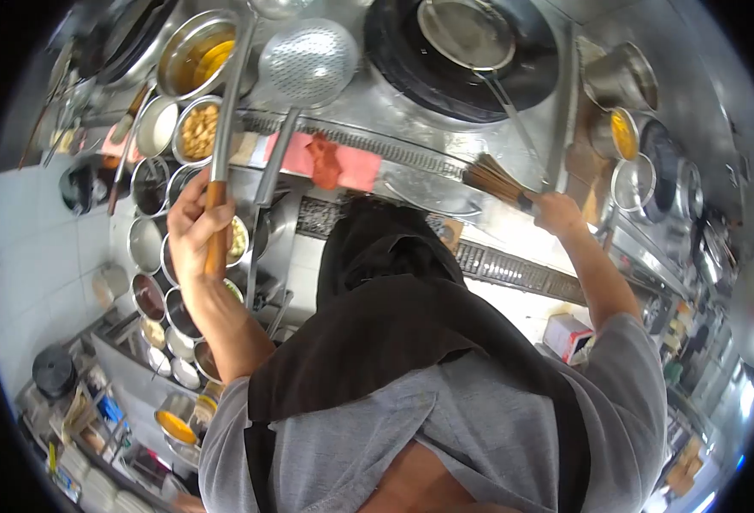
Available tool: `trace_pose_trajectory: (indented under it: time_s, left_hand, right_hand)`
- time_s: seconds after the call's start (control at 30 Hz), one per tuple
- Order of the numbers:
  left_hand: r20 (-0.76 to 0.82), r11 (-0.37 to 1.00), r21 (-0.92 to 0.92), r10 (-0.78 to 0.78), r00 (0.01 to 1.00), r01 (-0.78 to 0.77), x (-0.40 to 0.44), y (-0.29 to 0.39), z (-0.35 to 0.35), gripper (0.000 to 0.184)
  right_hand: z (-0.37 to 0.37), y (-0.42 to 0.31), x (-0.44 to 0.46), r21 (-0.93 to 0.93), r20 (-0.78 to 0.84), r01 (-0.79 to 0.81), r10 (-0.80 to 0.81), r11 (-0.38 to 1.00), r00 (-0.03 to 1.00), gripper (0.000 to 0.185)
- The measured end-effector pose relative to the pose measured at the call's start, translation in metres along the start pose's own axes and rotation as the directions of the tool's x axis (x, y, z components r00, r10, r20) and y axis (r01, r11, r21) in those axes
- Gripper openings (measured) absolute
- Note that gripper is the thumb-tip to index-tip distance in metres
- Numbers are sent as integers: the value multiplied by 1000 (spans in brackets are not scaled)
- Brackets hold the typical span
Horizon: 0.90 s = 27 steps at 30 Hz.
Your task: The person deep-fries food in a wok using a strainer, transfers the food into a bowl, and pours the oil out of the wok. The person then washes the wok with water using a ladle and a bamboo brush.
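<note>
My left hand [197, 227] is wrapped round the wooden handle of a long metal utensil [217, 224], whose shaft runs up past the bowls; its far end is out of view. At the right, my right hand [556, 212] grips the dark end of a bristle brush [494, 178], its bristles pointing left over the steel counter edge. Above the brush, a strainer [467, 32] rests in a large black wok [385, 60], its handle reaching down near my right hand. A perforated skimmer [309, 64] lies between the wok and the long utensil.
Pink cloths [356, 169] lie on the counter's front edge. At the left stand a pot of yellow liquid [208, 61], a bowl of light brown pieces [199, 132] and several small containers. Metal pots [621, 77] stand at the right. A white-and-red box [568, 339] is below my right arm.
</note>
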<state>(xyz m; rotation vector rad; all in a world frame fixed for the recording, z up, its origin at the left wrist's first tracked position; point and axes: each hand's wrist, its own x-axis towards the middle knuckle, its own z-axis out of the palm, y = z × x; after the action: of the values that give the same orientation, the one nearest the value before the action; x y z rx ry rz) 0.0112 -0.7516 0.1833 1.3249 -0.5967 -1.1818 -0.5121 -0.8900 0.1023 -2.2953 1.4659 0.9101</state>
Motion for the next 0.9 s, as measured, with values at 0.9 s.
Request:
trace_pose_trajectory:
  time_s: [0.9]
  left_hand:
    - [612,807,566,-549,569,171,-45,-116,347,66]
  right_hand:
    - [187,39,-207,968,41,197,874,-155,485,56]
